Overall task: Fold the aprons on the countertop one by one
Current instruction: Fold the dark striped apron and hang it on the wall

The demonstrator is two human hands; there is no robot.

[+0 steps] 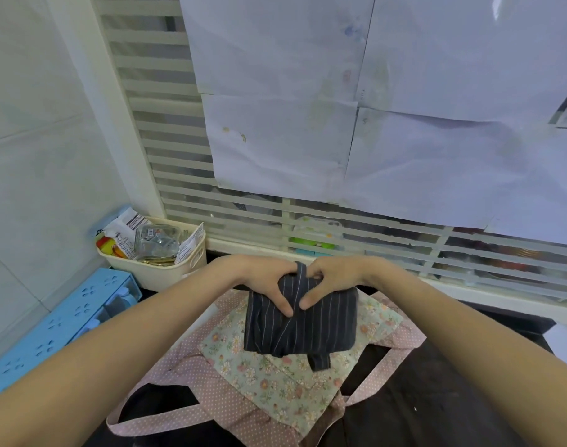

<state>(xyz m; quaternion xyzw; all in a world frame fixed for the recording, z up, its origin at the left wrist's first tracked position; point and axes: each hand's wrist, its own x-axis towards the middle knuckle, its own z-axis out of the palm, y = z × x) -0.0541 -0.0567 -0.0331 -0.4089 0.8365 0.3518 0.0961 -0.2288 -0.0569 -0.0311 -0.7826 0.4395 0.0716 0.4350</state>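
Note:
A dark pinstriped apron (pixel 320 327) lies folded into a compact square bundle on top of a floral apron (pixel 269 379) with pink dotted trim and straps, spread flat on the dark countertop (pixel 436 411). My left hand (pixel 262 282) and my right hand (pixel 333 282) both rest on the bundle's far edge, thumbs pressing its top. Between the fingers of the two hands a striped strap (pixel 299 272) of the dark apron stands up, pinched by both. Another strap end (pixel 320 361) sticks out at the bundle's near edge.
A cream basket (pixel 179 269) full of packets and a clear box stands at the back left by the wall. A light blue plastic organiser (pixel 59 321) lies along the left. A slatted window covered with paper sheets (pixel 388 108) runs behind the counter.

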